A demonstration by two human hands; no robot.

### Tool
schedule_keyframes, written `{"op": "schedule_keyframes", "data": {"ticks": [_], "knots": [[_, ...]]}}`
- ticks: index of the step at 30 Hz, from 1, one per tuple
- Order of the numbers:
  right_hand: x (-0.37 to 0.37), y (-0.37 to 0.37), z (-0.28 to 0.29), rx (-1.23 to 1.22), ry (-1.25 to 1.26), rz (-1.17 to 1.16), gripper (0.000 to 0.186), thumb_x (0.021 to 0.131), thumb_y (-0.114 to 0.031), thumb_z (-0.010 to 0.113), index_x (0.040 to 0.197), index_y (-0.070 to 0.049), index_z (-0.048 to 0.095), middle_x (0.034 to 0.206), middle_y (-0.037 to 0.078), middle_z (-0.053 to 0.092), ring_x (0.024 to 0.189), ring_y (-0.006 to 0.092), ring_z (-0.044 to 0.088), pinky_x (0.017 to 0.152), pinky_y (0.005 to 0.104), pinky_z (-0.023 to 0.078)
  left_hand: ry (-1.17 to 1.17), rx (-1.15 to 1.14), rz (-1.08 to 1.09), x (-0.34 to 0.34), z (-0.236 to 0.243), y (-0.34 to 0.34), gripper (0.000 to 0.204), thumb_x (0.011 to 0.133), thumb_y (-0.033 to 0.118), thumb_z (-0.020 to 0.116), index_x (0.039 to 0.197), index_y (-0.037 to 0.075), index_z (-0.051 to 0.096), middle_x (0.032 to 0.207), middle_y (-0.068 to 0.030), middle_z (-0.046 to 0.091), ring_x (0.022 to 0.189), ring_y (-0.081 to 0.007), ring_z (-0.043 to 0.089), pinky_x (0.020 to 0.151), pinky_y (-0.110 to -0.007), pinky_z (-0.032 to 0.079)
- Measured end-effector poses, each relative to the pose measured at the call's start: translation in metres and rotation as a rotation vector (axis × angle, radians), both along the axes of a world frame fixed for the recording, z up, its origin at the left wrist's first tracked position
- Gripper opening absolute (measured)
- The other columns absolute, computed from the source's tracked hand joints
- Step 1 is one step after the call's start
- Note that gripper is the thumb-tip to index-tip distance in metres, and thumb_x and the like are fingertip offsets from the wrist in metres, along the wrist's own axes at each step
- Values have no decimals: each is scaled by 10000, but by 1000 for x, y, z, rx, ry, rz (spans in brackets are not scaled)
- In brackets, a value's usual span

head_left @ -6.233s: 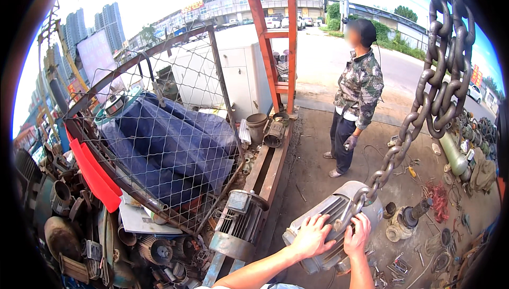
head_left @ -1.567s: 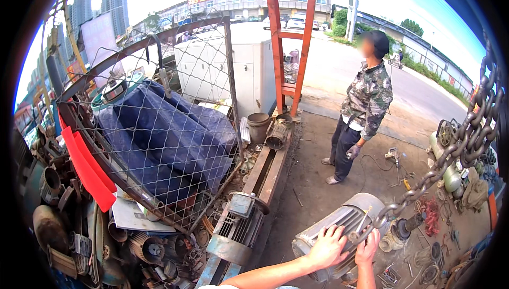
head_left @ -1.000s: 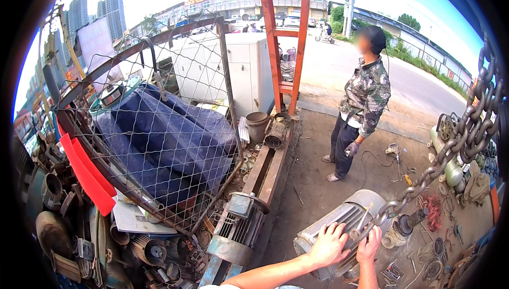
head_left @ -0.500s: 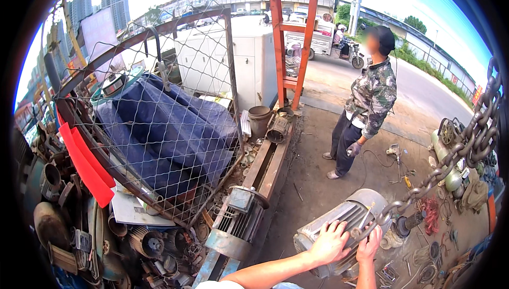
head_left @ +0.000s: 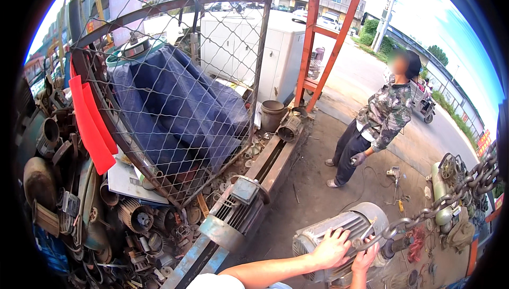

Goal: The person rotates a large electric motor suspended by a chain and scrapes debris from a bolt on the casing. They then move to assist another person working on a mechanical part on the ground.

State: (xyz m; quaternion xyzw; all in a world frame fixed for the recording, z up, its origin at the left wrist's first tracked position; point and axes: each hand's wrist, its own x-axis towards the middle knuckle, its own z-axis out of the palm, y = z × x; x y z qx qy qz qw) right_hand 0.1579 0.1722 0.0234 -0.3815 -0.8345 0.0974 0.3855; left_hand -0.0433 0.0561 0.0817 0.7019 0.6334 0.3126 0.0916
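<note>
A large grey finned electric motor [head_left: 323, 230] lies tilted at the lower right, hung by a heavy steel chain [head_left: 419, 215] that runs up to the right edge. My left hand [head_left: 331, 247] rests on the motor's ribbed side, fingers spread, close to the chain's end. Beside it, my right hand [head_left: 365, 257] has its fingers curled at the last chain link. The exact grip there is partly covered by the hand itself. Left of my arms, another motor [head_left: 233, 217] with a bluish end sits on a steel rail [head_left: 212, 257].
A person [head_left: 384, 109] in a camouflage jacket stands beyond the motor. A wire mesh gate [head_left: 180, 93] fronts blue tarpaulin [head_left: 185, 109]. Scrap motor parts [head_left: 135, 215] are heaped at left. An orange steel frame [head_left: 328, 34], a drill [head_left: 393, 172] and a green tank [head_left: 442, 188] stand farther off.
My view has swung, moving the gate and standing person rightward in the picture. My hands stay at the motor and chain; the right fingers look more curled. A three-wheeler on the road has moved right.
</note>
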Motion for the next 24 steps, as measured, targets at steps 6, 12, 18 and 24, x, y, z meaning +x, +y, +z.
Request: {"op": "schedule_keyframes", "data": {"ticks": [6,12,18,24], "knots": [[-4,0,-5,37,12,-1,436,1025,-326,540,1148,84,622,1306,266,611,1237,459,539,1078,539,398,7,39,18,-2,-4,-3,563,815,392,807,1164,-24,656,1447,-253,540,1377,-429,482,1113,-626,395],[-5,-5,-4,45,4,-3,434,1025,-320,534,1147,87,622,1310,269,612,1238,463,542,1089,545,391,16,38,6,-5,-3,-6,558,818,392,805,1155,-26,656,1449,-254,540,1375,-436,483,1110,-630,399],[-14,-11,1,42,1,-14,429,1029,-314,527,1137,89,626,1306,264,616,1233,457,548,1082,541,399,6,39,16,-9,-4,-8,555,827,391,798,1151,-37,654,1452,-267,530,1395,-447,465,1123,-644,395],[-12,-16,-4,3,3,-16,498,1040,-375,506,1156,96,619,1334,276,604,1253,477,531,1082,577,400,3,1,-1,-11,-3,-12,567,835,391,790,1173,-42,647,1459,-271,525,1400,-441,462,1134,-649,384]]}}
